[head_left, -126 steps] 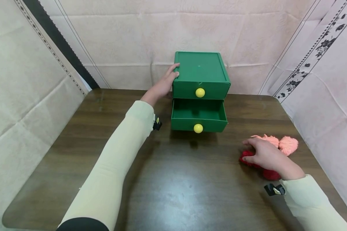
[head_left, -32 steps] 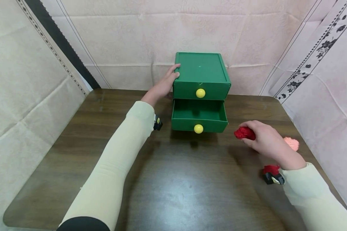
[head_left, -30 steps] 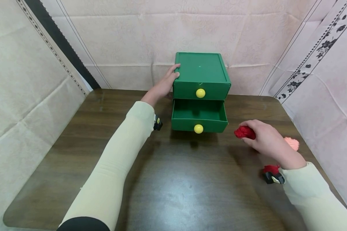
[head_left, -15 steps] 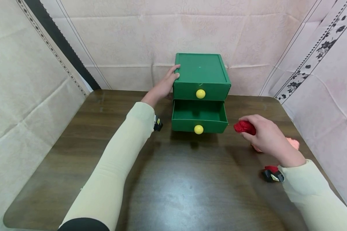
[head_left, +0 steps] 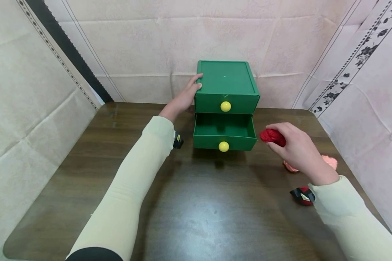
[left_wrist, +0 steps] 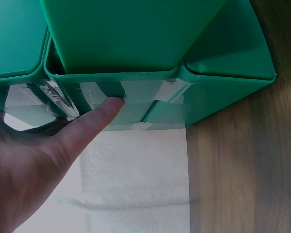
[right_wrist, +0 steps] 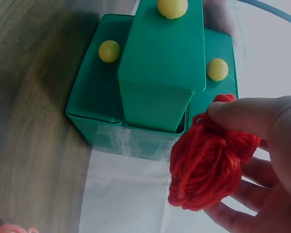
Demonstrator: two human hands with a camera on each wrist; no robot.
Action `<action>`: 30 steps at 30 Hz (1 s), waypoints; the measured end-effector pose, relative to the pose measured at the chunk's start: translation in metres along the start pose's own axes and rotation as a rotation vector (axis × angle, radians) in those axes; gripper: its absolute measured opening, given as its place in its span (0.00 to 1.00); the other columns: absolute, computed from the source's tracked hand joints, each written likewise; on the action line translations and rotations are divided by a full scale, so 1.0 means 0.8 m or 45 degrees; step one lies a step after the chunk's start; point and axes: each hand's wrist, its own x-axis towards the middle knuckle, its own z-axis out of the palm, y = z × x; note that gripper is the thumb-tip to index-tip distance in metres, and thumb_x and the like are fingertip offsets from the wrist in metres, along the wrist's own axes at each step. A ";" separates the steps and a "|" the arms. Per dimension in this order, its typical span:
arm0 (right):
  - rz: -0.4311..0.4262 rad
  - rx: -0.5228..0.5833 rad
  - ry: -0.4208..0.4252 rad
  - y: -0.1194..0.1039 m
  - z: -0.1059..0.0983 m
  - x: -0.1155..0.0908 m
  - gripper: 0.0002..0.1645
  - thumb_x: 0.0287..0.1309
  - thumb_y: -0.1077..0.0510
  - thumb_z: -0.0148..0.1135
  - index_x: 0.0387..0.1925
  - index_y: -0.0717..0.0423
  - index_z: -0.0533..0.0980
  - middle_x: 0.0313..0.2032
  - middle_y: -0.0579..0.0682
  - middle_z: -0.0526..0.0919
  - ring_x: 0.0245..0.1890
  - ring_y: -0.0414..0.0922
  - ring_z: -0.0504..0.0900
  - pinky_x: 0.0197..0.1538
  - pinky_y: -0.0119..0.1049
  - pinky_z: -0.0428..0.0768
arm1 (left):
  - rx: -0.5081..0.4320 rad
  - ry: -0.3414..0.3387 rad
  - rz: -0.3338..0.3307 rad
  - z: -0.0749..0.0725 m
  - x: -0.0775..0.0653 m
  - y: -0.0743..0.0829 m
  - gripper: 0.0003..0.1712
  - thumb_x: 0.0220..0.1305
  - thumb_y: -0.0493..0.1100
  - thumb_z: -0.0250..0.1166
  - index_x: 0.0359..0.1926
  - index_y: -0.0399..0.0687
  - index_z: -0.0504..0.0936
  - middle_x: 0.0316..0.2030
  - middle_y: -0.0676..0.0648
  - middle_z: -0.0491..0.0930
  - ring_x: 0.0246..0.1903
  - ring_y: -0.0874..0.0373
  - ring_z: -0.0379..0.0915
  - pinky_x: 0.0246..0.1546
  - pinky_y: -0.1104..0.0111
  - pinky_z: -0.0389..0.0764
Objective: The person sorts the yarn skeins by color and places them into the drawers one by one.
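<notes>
Two arms [head_left: 127, 181] forward: left grip [head_left: 184, 97] uncurled against cabinet [head_left: 227, 78], right grip [head_left: 295, 146] pinching red yarn [head_left: 272, 137].

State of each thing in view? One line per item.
Top drawer: shut
Middle drawer: pulled open
Bottom drawer: shut
Held red yarn: off the table, in right hand
Other red yarn: on table, partly hidden
Pink yarn: on table, partly hidden
Left hand: touching cabinet

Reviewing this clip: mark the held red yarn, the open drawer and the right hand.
Held red yarn [right_wrist: 206, 165]: right wrist view, middle of the bundle.
Open drawer [head_left: 209, 142]: head view, front panel.
Right hand [head_left: 299, 149]: head view, back of the hand.
</notes>
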 end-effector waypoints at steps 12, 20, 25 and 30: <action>-0.058 0.031 0.086 -0.010 0.002 0.010 0.32 0.49 0.61 0.74 0.58 0.54 0.73 0.54 0.57 0.77 0.50 0.54 0.75 0.46 0.57 0.80 | 0.014 -0.005 -0.002 0.000 -0.001 -0.001 0.30 0.76 0.57 0.35 0.75 0.77 0.39 0.77 0.55 0.33 0.72 0.42 0.46 0.54 0.36 0.70; -0.065 0.065 0.146 -0.017 0.005 0.013 0.34 0.49 0.61 0.74 0.59 0.54 0.73 0.55 0.57 0.78 0.51 0.55 0.75 0.48 0.58 0.79 | 0.004 -0.012 -0.011 0.000 0.000 -0.001 0.30 0.76 0.58 0.35 0.74 0.79 0.40 0.77 0.54 0.34 0.71 0.41 0.48 0.54 0.36 0.70; -0.097 0.084 0.174 -0.022 0.010 0.018 0.33 0.51 0.60 0.73 0.60 0.54 0.73 0.55 0.56 0.78 0.51 0.54 0.76 0.49 0.57 0.79 | 0.003 -0.011 -0.019 0.000 0.000 0.000 0.30 0.76 0.58 0.35 0.74 0.79 0.39 0.77 0.54 0.33 0.72 0.42 0.47 0.54 0.36 0.70; -0.134 0.084 0.189 -0.025 0.016 0.024 0.32 0.51 0.61 0.73 0.60 0.54 0.74 0.55 0.56 0.79 0.52 0.54 0.76 0.51 0.57 0.78 | 0.000 -0.004 -0.014 -0.001 0.000 0.000 0.30 0.76 0.57 0.35 0.75 0.78 0.39 0.77 0.54 0.33 0.72 0.42 0.46 0.54 0.36 0.70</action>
